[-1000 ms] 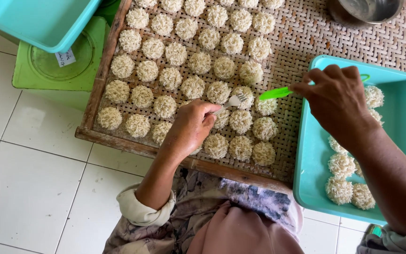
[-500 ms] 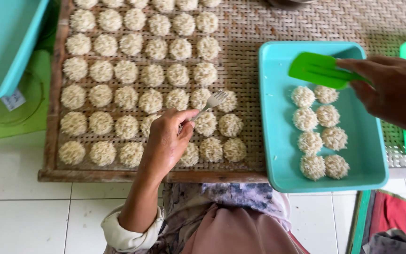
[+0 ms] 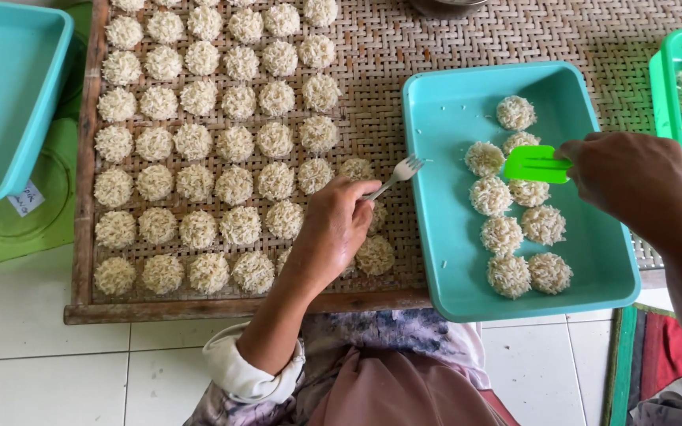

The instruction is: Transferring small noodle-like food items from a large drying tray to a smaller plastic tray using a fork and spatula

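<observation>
Single head-worn view, looked steeply down from above, close over woven tray and turquoise tub; own arms entered from bottom edge.

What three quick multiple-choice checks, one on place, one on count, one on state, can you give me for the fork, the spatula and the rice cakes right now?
1. Where is the green spatula?
A. On the floor tiles
B. Over the rice cakes in the turquoise tray
C. On the woven mat's left edge

2. How many rice cakes lie in that tray, counting the one partly under the spatula?
A. Three
B. Nine
C. Twenty

3. What is the state of the left hand?
A. Closed around a metal fork
B. Open and empty
C. Holding a cup

Answers:
1 B: the right hand holds the spatula above the cakes inside the tray.
2 B: nine round cakes show in the tray.
3 A: the fork's handle runs into the closed fingers, its tines at the tray's left rim.
</observation>
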